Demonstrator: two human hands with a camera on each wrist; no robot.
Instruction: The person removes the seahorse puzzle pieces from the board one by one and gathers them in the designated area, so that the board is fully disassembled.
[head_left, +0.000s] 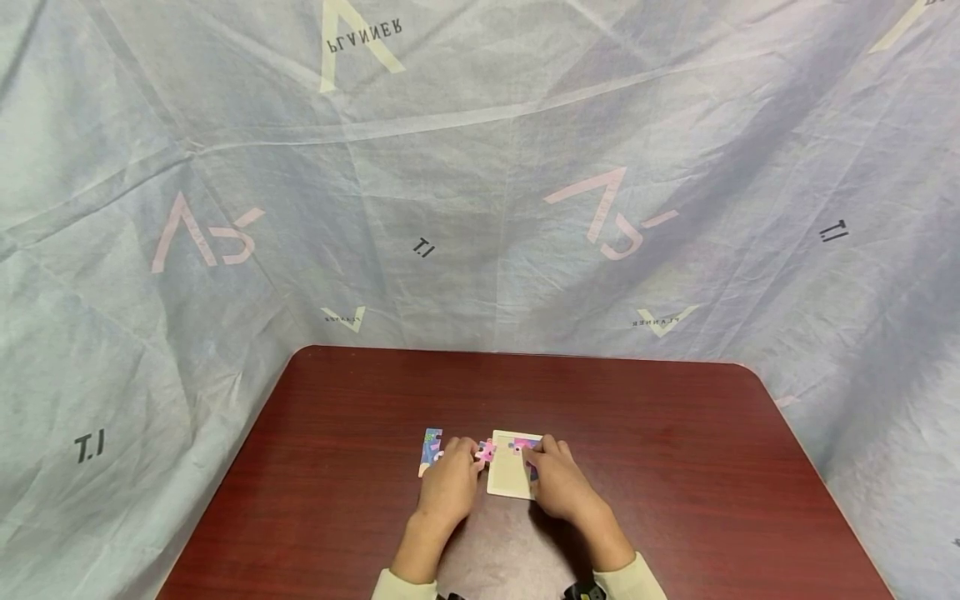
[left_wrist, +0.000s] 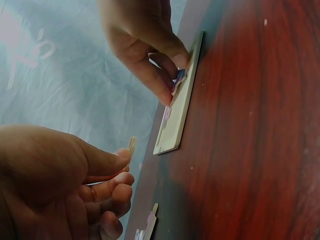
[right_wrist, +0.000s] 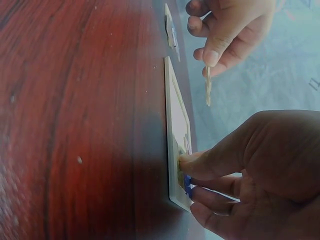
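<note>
Between thumb and fingertips, my left hand (head_left: 450,483) pinches a pink jigsaw piece (head_left: 487,451), raised just left of the puzzle tray (head_left: 510,482); in the left wrist view the piece (left_wrist: 132,144) shows its thin edge. My right hand (head_left: 562,481) is over the tray's right side, thumb and fingers pinching a blue jigsaw piece (left_wrist: 179,80) that looks slightly tilted there. How far this piece is seated cannot be told. A pink and purple part of the picture (head_left: 522,444) lies along the tray's far edge, partly covered by the right hand.
Loose puzzle pieces (head_left: 430,451) in blue and pink lie on the table left of the left hand, which partly hides them. The dark red wooden table (head_left: 675,467) extends around the tray. A pale printed cloth (head_left: 465,183) hangs behind and beside it.
</note>
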